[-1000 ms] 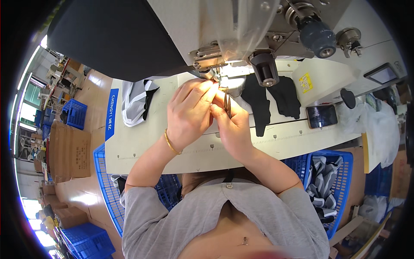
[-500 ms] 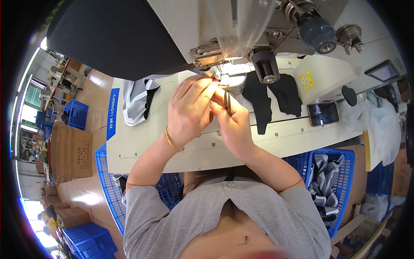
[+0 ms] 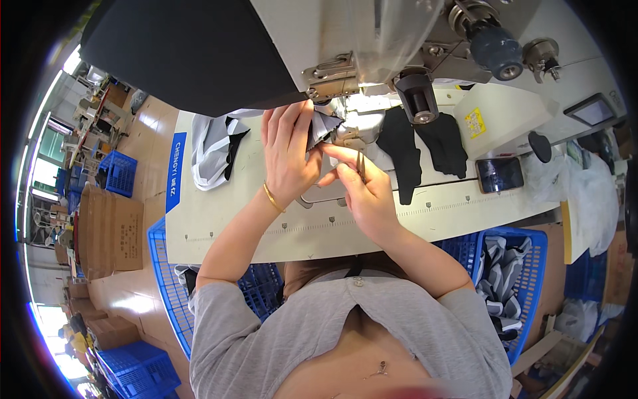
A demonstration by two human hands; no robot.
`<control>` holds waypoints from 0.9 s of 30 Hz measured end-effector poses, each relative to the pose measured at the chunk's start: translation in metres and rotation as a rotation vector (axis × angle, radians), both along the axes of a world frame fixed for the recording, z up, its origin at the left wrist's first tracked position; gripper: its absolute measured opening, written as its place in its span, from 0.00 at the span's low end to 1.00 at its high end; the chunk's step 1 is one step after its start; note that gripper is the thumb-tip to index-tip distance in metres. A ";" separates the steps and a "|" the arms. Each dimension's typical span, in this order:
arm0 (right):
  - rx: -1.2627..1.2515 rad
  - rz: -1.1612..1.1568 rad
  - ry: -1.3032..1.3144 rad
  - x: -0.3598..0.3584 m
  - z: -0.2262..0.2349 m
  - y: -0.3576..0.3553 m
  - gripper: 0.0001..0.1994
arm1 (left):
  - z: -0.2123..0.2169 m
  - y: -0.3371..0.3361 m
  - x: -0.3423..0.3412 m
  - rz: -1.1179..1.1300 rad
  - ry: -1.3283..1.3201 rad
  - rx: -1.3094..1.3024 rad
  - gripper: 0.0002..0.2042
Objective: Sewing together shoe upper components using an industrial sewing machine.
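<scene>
My left hand [image 3: 290, 154] has its fingers stretched side by side along a grey fabric piece with a dark edge [image 3: 324, 126], gripping it beside the sewing machine's needle area [image 3: 345, 110]. Much of that fabric is hidden behind the fingers. Small dark thread snips [image 3: 361, 164] are tucked in my right hand [image 3: 367, 199], their blades pointing up from between the fingers. The right index finger reaches toward the fabric's near edge, close to my left thumb; I cannot tell whether it touches.
Black fabric pieces [image 3: 401, 156] lie right of the needle area, and a grey-white piece [image 3: 211, 149] lies left on the machine table [image 3: 252, 243]. A dark phone-like object [image 3: 500, 175] rests at the right. Blue baskets [image 3: 531, 292] with fabric pieces stand below the table's edge.
My hands have drawn apart slightly. The left fingers have straightened and shifted left, uncovering the grey fabric. The right hand has moved a little down and right, with the snips still in it.
</scene>
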State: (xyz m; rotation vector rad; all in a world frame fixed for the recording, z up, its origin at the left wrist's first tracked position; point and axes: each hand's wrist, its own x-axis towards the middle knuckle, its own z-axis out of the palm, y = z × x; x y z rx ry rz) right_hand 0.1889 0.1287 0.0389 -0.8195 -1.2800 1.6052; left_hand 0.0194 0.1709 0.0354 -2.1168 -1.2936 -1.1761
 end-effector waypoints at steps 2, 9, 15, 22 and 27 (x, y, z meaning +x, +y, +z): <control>0.090 -0.050 -0.001 0.001 -0.010 -0.003 0.15 | -0.002 0.005 0.003 0.014 0.000 0.035 0.26; 0.101 0.035 0.091 0.008 -0.023 -0.015 0.14 | -0.005 0.026 -0.004 -0.072 0.047 0.091 0.20; 0.296 0.161 -0.022 0.017 -0.013 -0.031 0.11 | 0.016 0.005 -0.045 0.082 -0.083 0.266 0.11; 0.670 -0.211 -0.271 0.027 -0.006 -0.019 0.08 | 0.058 -0.068 -0.067 0.170 -0.452 -0.578 0.01; 0.703 -0.082 -0.424 0.002 -0.013 -0.020 0.13 | 0.015 -0.086 -0.037 -0.138 -0.558 -1.002 0.10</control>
